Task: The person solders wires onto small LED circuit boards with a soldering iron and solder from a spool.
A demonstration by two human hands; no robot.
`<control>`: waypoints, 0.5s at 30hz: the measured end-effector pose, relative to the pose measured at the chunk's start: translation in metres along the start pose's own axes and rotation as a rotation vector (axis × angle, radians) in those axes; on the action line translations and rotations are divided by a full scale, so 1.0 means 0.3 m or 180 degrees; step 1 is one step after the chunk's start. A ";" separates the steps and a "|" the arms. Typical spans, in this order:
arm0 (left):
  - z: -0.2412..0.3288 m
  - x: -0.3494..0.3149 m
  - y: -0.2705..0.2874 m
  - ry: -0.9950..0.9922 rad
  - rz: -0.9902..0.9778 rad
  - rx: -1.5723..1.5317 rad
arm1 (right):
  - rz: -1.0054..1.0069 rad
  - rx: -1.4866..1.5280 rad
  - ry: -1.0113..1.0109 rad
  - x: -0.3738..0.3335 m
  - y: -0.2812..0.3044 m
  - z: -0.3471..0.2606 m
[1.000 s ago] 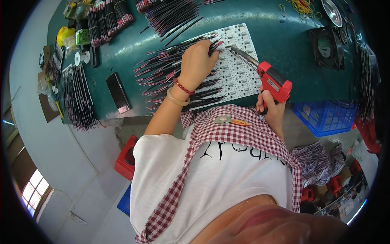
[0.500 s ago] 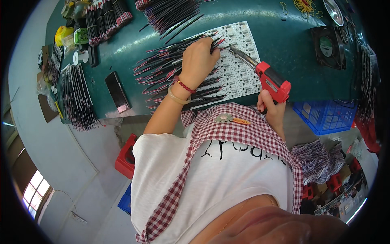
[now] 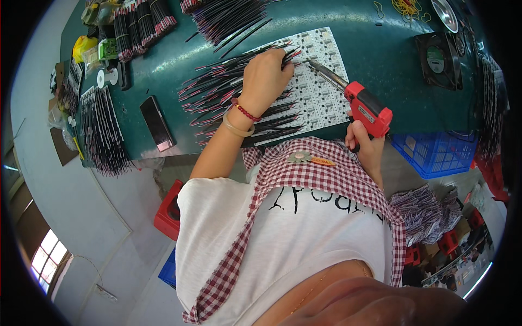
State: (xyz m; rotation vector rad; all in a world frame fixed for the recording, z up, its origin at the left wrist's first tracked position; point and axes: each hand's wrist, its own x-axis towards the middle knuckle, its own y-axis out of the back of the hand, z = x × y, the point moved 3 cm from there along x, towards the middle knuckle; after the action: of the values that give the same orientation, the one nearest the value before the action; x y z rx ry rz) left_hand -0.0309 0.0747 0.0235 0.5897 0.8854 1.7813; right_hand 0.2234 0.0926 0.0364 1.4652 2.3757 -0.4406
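Observation:
A white circuit-board panel point(image 3: 322, 100) printed with many small repeated boards lies on the green table. Across its left part stretch rows of black and red wires point(image 3: 215, 89), their ends overhanging onto the table. My left hand point(image 3: 265, 79) rests over these wires, fingers pinched on a wire whose end pokes out by the fingertips. In my right hand point(image 3: 367, 145) is a red soldering gun point(image 3: 371, 111), gripped by its handle below. Its metal tip points up and left at the panel, a little right of my left fingertips.
Bundled wires point(image 3: 144, 27) and a loose wire pile point(image 3: 228, 19) lie at the back. A phone point(image 3: 157, 124) and finished wired strips point(image 3: 100, 127) are on the left. A black fan point(image 3: 439, 61) stands at right, above a blue crate point(image 3: 432, 155) below the table edge.
The soldering gun and my right hand have shifted slightly to the right, its tip a bit farther from my left fingertips. My left hand stays almost in place.

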 end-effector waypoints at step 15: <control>-0.008 0.002 -0.004 -0.0171 -0.0020 -0.0018 | 0.0116 -0.0165 0.0016 -0.010 0.006 0.030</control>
State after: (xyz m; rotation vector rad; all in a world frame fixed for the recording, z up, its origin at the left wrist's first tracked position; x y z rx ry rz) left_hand -0.0321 0.0747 0.0211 0.6276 0.8444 1.7539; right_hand 0.2270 0.0872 0.0293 1.4858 2.3422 -0.3643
